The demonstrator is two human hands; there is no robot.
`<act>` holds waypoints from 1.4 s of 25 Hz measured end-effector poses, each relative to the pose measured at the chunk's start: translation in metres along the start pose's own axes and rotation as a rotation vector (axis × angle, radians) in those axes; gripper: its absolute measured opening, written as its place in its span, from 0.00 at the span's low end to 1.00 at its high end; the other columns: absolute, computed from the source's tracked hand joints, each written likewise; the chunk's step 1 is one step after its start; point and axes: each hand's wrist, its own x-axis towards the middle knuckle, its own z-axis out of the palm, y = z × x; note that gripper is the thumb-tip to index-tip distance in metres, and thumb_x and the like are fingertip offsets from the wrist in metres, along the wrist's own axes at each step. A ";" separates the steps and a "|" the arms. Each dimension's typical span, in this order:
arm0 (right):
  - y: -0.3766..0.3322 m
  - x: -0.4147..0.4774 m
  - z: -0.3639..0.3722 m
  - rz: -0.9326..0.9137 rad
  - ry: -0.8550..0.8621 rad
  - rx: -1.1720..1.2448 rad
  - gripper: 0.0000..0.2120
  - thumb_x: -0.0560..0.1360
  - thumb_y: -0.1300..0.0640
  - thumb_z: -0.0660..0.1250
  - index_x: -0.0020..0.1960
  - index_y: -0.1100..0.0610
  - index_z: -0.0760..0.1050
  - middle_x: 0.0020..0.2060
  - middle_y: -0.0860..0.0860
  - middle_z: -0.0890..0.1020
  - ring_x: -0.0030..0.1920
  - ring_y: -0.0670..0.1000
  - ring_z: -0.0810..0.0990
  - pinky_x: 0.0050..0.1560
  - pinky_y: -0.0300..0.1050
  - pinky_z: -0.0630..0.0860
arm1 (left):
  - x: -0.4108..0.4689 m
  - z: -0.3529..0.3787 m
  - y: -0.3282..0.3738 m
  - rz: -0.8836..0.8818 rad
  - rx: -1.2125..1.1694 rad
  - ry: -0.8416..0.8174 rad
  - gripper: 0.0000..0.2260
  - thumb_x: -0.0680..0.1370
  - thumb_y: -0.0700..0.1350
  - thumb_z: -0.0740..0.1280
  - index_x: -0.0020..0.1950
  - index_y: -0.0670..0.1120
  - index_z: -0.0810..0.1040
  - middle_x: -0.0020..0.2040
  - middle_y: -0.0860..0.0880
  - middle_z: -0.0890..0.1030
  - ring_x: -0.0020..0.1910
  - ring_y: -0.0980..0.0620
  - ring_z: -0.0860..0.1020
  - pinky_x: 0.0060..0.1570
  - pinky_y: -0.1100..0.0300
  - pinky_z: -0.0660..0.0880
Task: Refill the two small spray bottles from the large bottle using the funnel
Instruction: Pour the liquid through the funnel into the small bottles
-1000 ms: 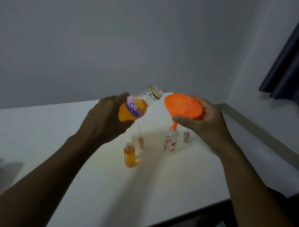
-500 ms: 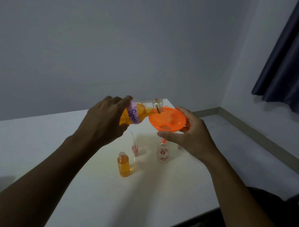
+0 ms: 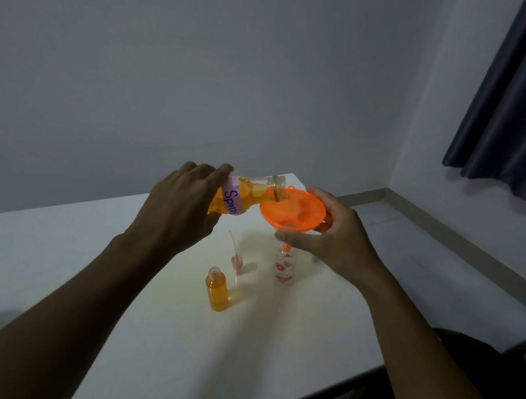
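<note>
Head view: both your hands are raised over the far part of the white table [image 3: 172, 354].
Left hand [image 3: 180, 209]: your fingers and thumb wrap the body of the large bottle [image 3: 246, 194]. It lies nearly level, with its open mouth over the funnel's left rim.
Right hand [image 3: 333, 241]: your thumb and fingers pinch the orange funnel [image 3: 292, 210] under its bowl and hold nothing else.
Funnel spout: it points down at the neck of the flowered spray bottle [image 3: 284, 266]. You cannot tell whether the tip sits inside the neck.
Liquid: orange liquid reaches the large bottle's neck. Flow into the bowl is not clear.
Other small bottle [image 3: 217, 290]: it stands uncapped to the left, nearly full of orange, and looks done.
Spray head [image 3: 236, 262]: it stands tube up behind and between the two small bottles. A second one is mostly hidden by your right hand.
Risk, spill: the mouth sits at the rim rather than over the centre, so a fast tip could run liquid down the outside.
Risk, overflow: the flowered bottle is small, so pouring faster than the spout drains would flood its neck.
Risk, knock: nothing steadies the flowered bottle, so a nudge from the spout could topple it.
Change: a second ago the large bottle's mouth pointed up and away from the funnel. Now it has tipped over the rim, and the liquid has moved into the neck.
</note>
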 end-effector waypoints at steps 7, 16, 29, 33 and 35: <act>-0.003 -0.001 0.001 0.003 -0.017 -0.012 0.51 0.57 0.36 0.79 0.75 0.47 0.65 0.68 0.46 0.75 0.62 0.47 0.77 0.52 0.37 0.79 | -0.002 -0.001 -0.002 0.001 -0.002 -0.009 0.33 0.69 0.44 0.76 0.71 0.45 0.68 0.62 0.41 0.78 0.57 0.39 0.76 0.50 0.46 0.76; -0.005 -0.001 0.003 0.005 -0.014 -0.030 0.49 0.59 0.39 0.80 0.76 0.47 0.64 0.69 0.47 0.73 0.63 0.49 0.76 0.51 0.36 0.78 | -0.005 -0.005 -0.007 -0.009 0.008 -0.018 0.34 0.68 0.45 0.77 0.71 0.45 0.68 0.63 0.41 0.78 0.57 0.39 0.76 0.49 0.46 0.77; -0.006 -0.003 0.005 -0.001 -0.009 -0.027 0.52 0.57 0.37 0.79 0.76 0.48 0.64 0.70 0.47 0.73 0.64 0.49 0.76 0.55 0.42 0.79 | -0.009 -0.007 -0.009 -0.012 0.012 -0.024 0.32 0.70 0.44 0.76 0.72 0.46 0.67 0.64 0.42 0.77 0.59 0.40 0.75 0.50 0.46 0.76; -0.004 -0.002 0.006 0.001 -0.009 -0.040 0.50 0.58 0.38 0.80 0.76 0.47 0.64 0.70 0.47 0.73 0.64 0.49 0.76 0.53 0.39 0.79 | -0.009 -0.008 -0.010 -0.013 0.015 -0.025 0.32 0.70 0.44 0.76 0.72 0.46 0.67 0.63 0.41 0.78 0.58 0.39 0.75 0.49 0.45 0.77; -0.004 -0.002 0.006 0.001 -0.005 -0.041 0.51 0.57 0.37 0.79 0.75 0.47 0.65 0.69 0.46 0.73 0.63 0.49 0.76 0.50 0.35 0.77 | -0.010 -0.008 -0.012 -0.014 0.014 -0.025 0.33 0.70 0.44 0.76 0.72 0.45 0.67 0.63 0.41 0.78 0.58 0.39 0.75 0.49 0.45 0.77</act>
